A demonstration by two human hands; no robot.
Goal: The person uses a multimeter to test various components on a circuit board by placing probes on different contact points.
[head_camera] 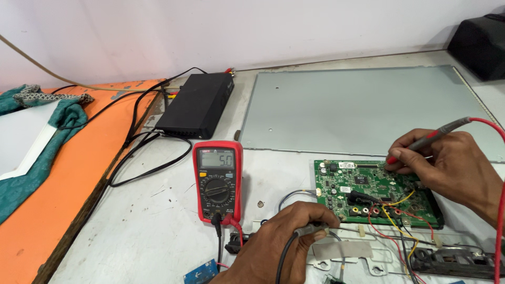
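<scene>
We are in the middle of probing: our right hand (pixel 447 165), at the right of the frame, has its fingers pinched around the red test probe (pixel 428 138), whose tip appears to sit on the upper right part of the green circuit board (pixel 344 184), though the exact contact point is hidden behind the fingers. Our left hand (pixel 281 239), at the lower centre, grips the black test probe (pixel 311 229) with fingers curled closed around it; its tip rests low, near the metal bracket just below the board, and we cannot tell exactly what it touches. The red digital multimeter (pixel 218 181) lies on the white surface (pixel 158 221) just left of the board, its leads plugged in and its display lit with a reading, so we judge that one measurement is already being taken. How many points remain to be checked the view does not show. Behind the board lies a large grey metal panel (pixel 363 108), and a black box (pixel 197 104) with cables sits at the upper centre-left, beside an orange board (pixel 68 173).
</scene>
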